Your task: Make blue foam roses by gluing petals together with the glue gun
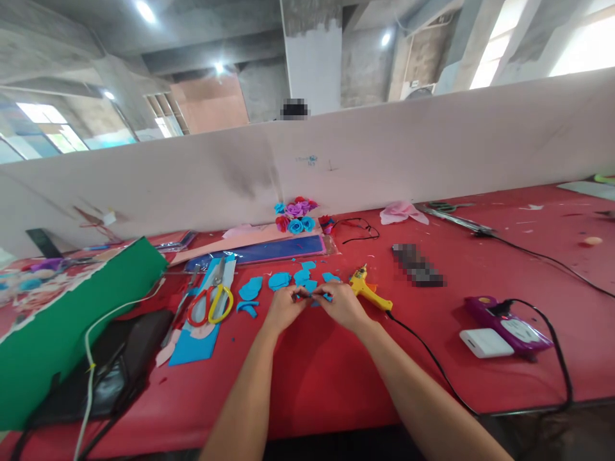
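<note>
My left hand and my right hand meet over the middle of the red table, fingertips pinched close together. Whatever is between them is small and dark, and I cannot make out what it is. Just beyond the fingers lie cut pieces of blue paper, some of them rounded. A yellow glue gun rests right of my right hand, its cord running toward the front edge. To the left, scissors with red and yellow handles lie on blue sheets.
Paper roses in blue, purple and red stand by the white partition. A purple power strip with a white adapter lies at right, near a blurred dark object. A green board and black bag occupy the left.
</note>
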The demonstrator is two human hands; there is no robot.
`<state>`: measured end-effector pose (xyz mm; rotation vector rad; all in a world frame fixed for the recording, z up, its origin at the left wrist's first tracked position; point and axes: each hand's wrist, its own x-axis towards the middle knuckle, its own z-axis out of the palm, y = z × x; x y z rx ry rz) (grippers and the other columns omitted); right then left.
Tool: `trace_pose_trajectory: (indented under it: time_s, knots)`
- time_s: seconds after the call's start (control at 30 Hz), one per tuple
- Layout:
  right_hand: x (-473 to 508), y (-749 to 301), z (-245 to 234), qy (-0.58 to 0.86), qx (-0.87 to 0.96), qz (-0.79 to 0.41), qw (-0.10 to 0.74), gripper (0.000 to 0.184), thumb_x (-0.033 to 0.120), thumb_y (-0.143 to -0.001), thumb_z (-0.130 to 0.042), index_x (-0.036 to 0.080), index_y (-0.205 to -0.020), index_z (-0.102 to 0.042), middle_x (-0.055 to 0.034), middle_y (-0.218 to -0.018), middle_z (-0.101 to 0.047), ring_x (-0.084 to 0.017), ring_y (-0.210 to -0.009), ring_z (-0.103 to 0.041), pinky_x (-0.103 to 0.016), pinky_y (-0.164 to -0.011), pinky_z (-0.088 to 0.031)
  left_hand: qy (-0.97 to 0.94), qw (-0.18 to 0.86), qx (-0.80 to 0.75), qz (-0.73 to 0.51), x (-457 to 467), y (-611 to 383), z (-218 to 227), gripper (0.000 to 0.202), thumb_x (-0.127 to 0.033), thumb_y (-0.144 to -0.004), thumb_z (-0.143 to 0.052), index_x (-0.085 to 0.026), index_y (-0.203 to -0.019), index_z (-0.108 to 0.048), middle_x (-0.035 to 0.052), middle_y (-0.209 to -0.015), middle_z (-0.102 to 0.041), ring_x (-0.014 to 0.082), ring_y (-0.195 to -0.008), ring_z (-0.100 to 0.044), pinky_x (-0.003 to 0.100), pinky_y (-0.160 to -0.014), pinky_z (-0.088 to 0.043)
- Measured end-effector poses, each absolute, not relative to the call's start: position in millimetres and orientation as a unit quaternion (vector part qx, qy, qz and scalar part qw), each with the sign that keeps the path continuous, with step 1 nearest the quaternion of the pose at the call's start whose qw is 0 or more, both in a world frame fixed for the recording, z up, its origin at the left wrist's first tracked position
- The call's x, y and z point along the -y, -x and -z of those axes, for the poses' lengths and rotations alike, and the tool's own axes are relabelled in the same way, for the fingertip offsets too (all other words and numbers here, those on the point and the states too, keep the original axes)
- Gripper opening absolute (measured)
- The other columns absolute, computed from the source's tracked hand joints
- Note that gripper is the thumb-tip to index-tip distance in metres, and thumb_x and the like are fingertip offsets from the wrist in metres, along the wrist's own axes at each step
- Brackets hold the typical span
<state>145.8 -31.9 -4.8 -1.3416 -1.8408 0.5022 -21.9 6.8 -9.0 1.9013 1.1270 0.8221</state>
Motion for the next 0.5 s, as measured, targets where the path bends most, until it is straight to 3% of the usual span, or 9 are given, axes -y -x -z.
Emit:
trace_pose_trajectory:
  time_s: [0.17, 0.3, 0.4, 0.5]
  knots:
    - [28.9, -143.2, -0.3, 0.573, 0.646, -0.206, 0.461, 0.016, 0.027, -0.080, -0.056, 0.022, -0.081, -0.071, -0.0027, -0.078, -0.072, -0.017, -0.070, -0.062, -0.028, -0.067, -0.045, -0.645, 0.397, -0.476, -0.447, -10.2, 25.4, 5.0, 0.034, -0.044, -0.074, -0.061, -0.020, -0.099, -0.059, 0.0036, -0.090, -0.063, 0.0123, -0.067, -0.053, 0.023, -0.062, -0.040]
    - [15.3, -139.9, -8.7, 0.567, 0.558, -0.259, 0.547, 0.022, 0.036, -0.080, -0.056, 0.021, -0.085, -0.071, -0.0027, -0.082, -0.073, -0.018, -0.071, -0.064, -0.029, -0.068, -0.048, -0.601, 0.391, -0.492, -0.494, -11.9, 26.4, 0.6, 0.034, -0.050, -0.083, -0.046, -0.020, -0.090, -0.060, 0.0026, -0.076, -0.061, 0.0142, -0.068, -0.053, 0.024, -0.061, -0.039]
    - [8.3, -136.7, -10.7, 0.528, 0.523, -0.293, 0.601, 0.025, 0.039, -0.077, -0.058, 0.020, -0.085, -0.071, -0.0029, -0.081, -0.072, -0.018, -0.073, -0.064, -0.029, -0.070, -0.049, -0.605, 0.391, -0.478, -0.503, -10.6, 25.2, -1.4, 0.031, -0.047, -0.083, -0.046, -0.020, -0.085, -0.061, 0.0018, -0.073, -0.061, 0.0134, -0.064, -0.052, 0.023, -0.059, -0.037]
    - [8.9, -134.1, -5.3, 0.508, 0.503, -0.337, 0.613, 0.025, 0.039, -0.076, -0.059, 0.019, -0.085, -0.071, -0.0033, -0.080, -0.072, -0.019, -0.073, -0.064, -0.030, -0.070, -0.050, -0.594, 0.417, -0.452, -0.519, -8.5, 23.2, -0.5, 0.027, -0.043, -0.083, -0.049, -0.020, -0.094, -0.059, 0.0003, -0.072, -0.062, 0.0113, -0.056, -0.047, 0.023, -0.054, -0.034]
